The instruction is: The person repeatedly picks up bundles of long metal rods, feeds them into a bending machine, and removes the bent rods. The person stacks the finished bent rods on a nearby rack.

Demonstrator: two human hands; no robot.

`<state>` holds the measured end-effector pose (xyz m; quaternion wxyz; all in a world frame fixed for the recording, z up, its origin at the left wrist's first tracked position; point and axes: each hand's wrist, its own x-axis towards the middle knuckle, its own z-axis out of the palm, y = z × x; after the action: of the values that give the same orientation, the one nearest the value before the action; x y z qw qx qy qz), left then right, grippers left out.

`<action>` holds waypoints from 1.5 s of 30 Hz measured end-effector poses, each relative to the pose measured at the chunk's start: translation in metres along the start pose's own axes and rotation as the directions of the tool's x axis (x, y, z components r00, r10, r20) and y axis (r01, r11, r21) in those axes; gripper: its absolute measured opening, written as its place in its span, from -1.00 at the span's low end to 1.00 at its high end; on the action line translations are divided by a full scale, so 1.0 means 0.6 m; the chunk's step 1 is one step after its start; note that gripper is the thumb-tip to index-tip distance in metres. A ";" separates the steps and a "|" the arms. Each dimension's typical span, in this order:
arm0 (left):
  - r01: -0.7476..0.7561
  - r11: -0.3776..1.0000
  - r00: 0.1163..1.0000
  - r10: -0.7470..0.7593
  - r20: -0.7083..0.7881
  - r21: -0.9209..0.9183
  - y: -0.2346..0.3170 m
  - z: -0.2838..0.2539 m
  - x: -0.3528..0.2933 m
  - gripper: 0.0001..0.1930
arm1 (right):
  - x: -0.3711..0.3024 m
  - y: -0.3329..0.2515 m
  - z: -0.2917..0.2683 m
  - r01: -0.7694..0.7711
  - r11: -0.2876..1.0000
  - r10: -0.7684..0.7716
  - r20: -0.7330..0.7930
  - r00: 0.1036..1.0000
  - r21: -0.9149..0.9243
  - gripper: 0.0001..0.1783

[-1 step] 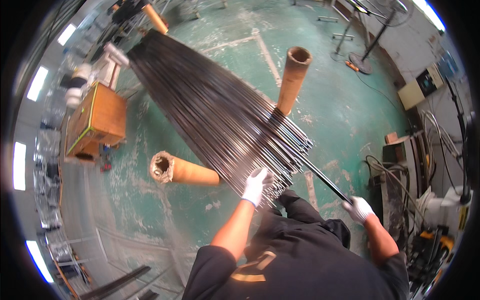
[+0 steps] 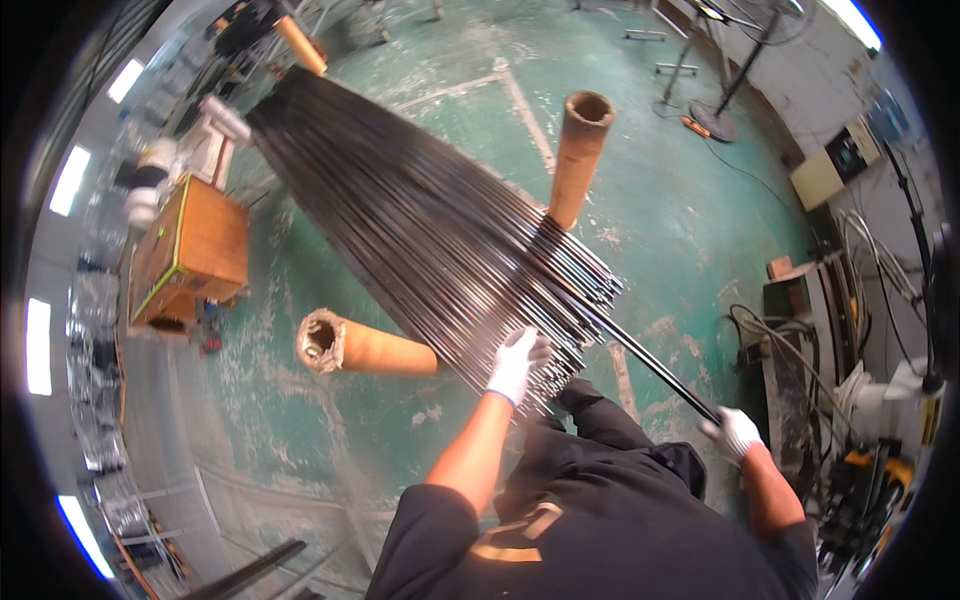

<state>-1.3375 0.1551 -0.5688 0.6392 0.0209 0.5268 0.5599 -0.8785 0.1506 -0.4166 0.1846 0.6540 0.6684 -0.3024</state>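
A broad row of long dark metal tubes [image 2: 400,215] lies side by side, running from near my legs to the far left. My left hand [image 2: 520,362], in a white glove, rests on the tubes close to their near ends, its fingers laid over them. Out to the right, my gloved right hand [image 2: 735,433] is closed around the near end of a long black tube [image 2: 655,366]. This tube sticks out well past the others, and its far part still lies along the row. It may be more than one tube; I cannot tell.
Upright at the row's right side stands a brown cardboard tube [image 2: 578,165]; another cardboard tube [image 2: 375,345] juts out on the left. A wooden box [image 2: 212,235] is farther left. Cables and a machine [image 2: 800,340] line the right side, with a stand base [image 2: 712,122] beyond.
My right hand has moved slightly right and toward me, drawing the black tube farther out of the row. The left hand stays on the tubes, with its fingers slightly shifted.
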 end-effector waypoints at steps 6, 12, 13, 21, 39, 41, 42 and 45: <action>0.092 0.907 0.993 -0.053 0.106 -0.410 0.027 0.090 0.062 -0.66 | -0.420 0.381 0.122 -0.482 0.867 0.444 -0.241 0.863 -0.130 -0.60; 0.234 0.914 0.970 -0.194 0.149 -0.332 -0.120 0.166 -0.063 -0.76 | -0.370 0.246 0.172 -0.288 0.957 0.236 -0.486 0.841 -0.032 -0.69; 0.236 0.920 0.967 -0.192 0.166 -0.314 -0.136 0.183 -0.078 -0.77 | -0.348 0.253 0.192 -0.274 0.959 0.193 -0.540 0.819 -0.073 -0.70; 0.031 0.996 0.924 0.002 0.383 -0.079 -0.183 0.403 -0.283 -0.66 | -0.478 0.684 0.287 -0.455 0.890 0.424 -0.415 0.805 0.026 -0.90; 0.124 0.968 0.266 -0.243 0.933 0.217 -0.550 1.088 -0.456 -0.66 | -0.552 0.999 0.258 0.947 -0.318 0.947 0.028 0.319 -0.033 -0.84; 0.126 0.974 0.283 -0.217 0.934 0.188 -0.560 1.159 -0.434 -0.64 | -0.580 1.077 0.260 0.975 -0.209 0.975 -0.057 0.214 0.074 -0.84; 0.075 0.985 0.289 -0.172 0.942 0.157 -0.570 1.198 -0.421 -0.62 | -0.605 1.104 0.241 0.978 -0.161 0.987 0.036 0.157 0.135 -0.86; 0.156 0.982 0.320 -0.149 0.936 0.103 -0.621 1.291 -0.348 -0.65 | -0.637 1.237 0.229 0.997 -0.015 0.966 0.258 -0.006 0.082 -0.84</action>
<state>-0.5016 0.2987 -0.3191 0.8750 0.2879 0.0603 0.3845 -0.1379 -0.2580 -0.3948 0.9011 -0.3812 0.2043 -0.0290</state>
